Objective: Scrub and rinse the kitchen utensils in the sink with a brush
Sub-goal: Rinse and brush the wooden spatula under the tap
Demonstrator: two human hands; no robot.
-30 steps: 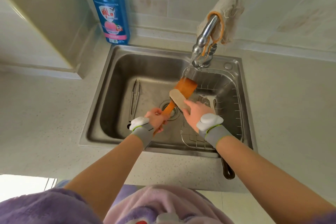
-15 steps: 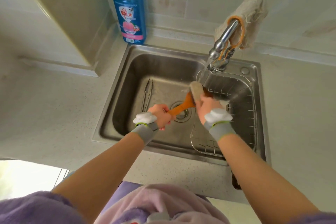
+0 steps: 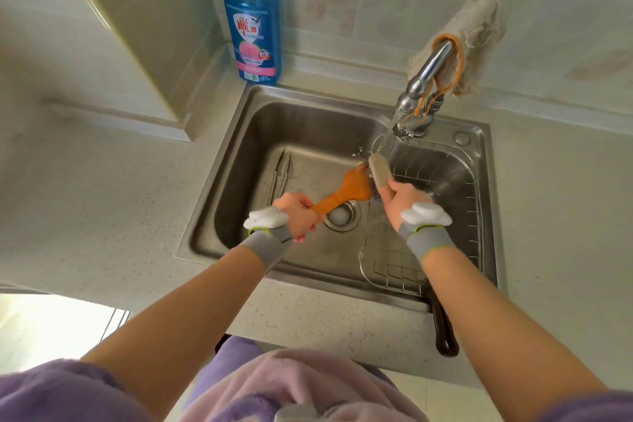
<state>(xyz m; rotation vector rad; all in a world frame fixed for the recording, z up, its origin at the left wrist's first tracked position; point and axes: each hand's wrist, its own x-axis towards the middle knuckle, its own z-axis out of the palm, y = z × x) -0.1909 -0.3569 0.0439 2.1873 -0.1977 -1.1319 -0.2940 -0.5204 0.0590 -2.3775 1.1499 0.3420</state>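
Note:
My left hand (image 3: 297, 216) grips the handle of an orange wooden spatula (image 3: 349, 190) over the steel sink (image 3: 219, 216). Its blade points up and right toward the running tap (image 3: 419, 89). My right hand (image 3: 400, 199) holds a pale scrubbing brush (image 3: 379, 172), bristles pressed against the spatula's blade under the stream of water. Metal tongs (image 3: 280, 175) lie on the sink floor to the left.
A wire draining basket (image 3: 394, 260) fills the sink's right half. A blue dish soap bottle (image 3: 252, 27) stands at the back left corner. A cloth (image 3: 476, 41) hangs over the tap. A dark pan handle (image 3: 445, 332) sticks out over the counter's front edge.
The spatula's blade has swung up and to the right under the water. The brush has turned and slid along the blade. The camera has shifted, so the sink sits further right in view.

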